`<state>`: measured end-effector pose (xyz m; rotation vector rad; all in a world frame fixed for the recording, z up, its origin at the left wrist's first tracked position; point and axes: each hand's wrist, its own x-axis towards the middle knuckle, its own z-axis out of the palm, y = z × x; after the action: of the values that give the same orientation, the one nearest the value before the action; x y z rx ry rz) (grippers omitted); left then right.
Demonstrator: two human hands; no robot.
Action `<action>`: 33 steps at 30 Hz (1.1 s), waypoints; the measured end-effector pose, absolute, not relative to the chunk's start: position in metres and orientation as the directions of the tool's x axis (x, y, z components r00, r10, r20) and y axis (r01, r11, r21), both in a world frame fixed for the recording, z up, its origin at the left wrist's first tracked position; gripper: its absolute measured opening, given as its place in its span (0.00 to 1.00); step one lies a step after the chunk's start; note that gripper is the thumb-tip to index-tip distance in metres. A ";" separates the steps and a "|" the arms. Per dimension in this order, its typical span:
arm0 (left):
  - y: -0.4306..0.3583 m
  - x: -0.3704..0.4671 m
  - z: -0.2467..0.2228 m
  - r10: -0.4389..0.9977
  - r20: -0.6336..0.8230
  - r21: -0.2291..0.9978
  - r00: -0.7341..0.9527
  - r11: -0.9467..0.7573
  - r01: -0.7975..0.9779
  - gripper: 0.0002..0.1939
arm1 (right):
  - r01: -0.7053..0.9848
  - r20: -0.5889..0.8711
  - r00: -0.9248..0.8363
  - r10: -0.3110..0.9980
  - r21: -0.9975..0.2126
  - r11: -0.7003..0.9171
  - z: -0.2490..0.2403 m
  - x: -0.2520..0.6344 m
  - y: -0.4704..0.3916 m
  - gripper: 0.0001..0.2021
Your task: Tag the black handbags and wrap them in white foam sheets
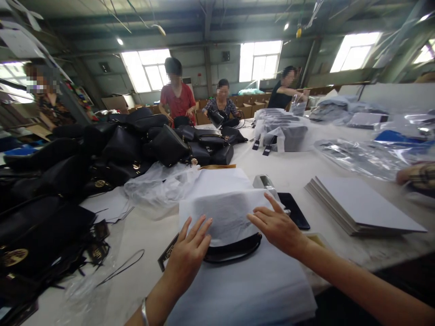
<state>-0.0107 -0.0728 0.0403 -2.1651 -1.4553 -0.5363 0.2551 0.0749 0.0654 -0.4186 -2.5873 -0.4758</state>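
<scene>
A black bag (234, 250) lies before me, mostly covered by a sheet of white tissue paper (220, 215); its lower edge and strap show. My left hand (190, 249) rests on the left side of the paper with its fingers spread. On the right, my right hand (275, 224) touches the paper's edge, fingers apart and stretched out. A black tag (168, 253) sticks out beside my left hand. Under the bag and nearer to me is a stack of white paper sheets (244, 290).
Black bags (122, 147) are heaped at the left. A dark phone (294, 210), a stack of grey boards (367, 206), clear plastic bags (363, 156) and wrapped bags (282, 129) lie to the right. People stand across the table (248, 158); a co-worker's hand is at the far right.
</scene>
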 end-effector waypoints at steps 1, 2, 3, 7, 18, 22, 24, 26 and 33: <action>-0.073 -0.011 0.039 0.746 0.557 -0.173 0.365 -0.326 0.930 0.11 | 0.379 0.494 -0.842 0.217 0.255 0.890 0.061 0.259 0.074 0.16; -0.074 -0.012 0.038 0.748 0.552 -0.176 0.368 -0.327 0.929 0.10 | 0.380 0.489 -0.844 0.221 0.253 0.890 0.056 0.263 0.073 0.18; -0.075 -0.013 0.037 0.753 0.545 -0.176 0.369 -0.327 0.928 0.10 | 0.376 0.488 -0.845 0.221 0.246 0.894 0.051 0.266 0.072 0.19; -0.081 -0.016 0.035 0.784 0.504 -0.163 0.362 -0.325 0.932 0.10 | 0.362 0.519 -0.826 0.220 0.187 0.913 0.032 0.276 0.067 0.21; -0.066 0.021 0.038 0.882 0.265 -0.072 0.390 -0.385 0.920 0.31 | 0.294 0.561 -0.806 0.186 0.108 0.950 0.016 0.291 0.065 0.20; -0.070 0.021 0.012 0.870 0.299 -0.088 0.392 -0.384 0.919 0.26 | 0.315 0.615 -0.740 0.271 -0.040 0.948 0.014 0.309 0.041 0.20; -0.073 0.019 0.004 0.853 0.333 -0.091 0.402 -0.395 0.914 0.25 | 0.279 0.605 -0.728 0.321 -0.165 0.946 0.013 0.316 0.020 0.16; -0.075 0.018 0.002 0.844 0.351 -0.082 0.405 -0.403 0.911 0.25 | 0.239 0.521 -0.774 0.359 -0.285 0.928 0.012 0.319 0.000 0.14; -0.074 0.019 0.005 0.848 0.368 -0.005 0.381 -0.408 0.913 0.24 | 0.291 0.227 -0.885 0.406 -0.410 0.864 0.011 0.307 -0.023 0.12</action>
<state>0.0189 -0.0740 0.0052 -2.4319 -1.5746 -0.4603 0.3071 -0.0235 0.0109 -0.5242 -2.7311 0.5311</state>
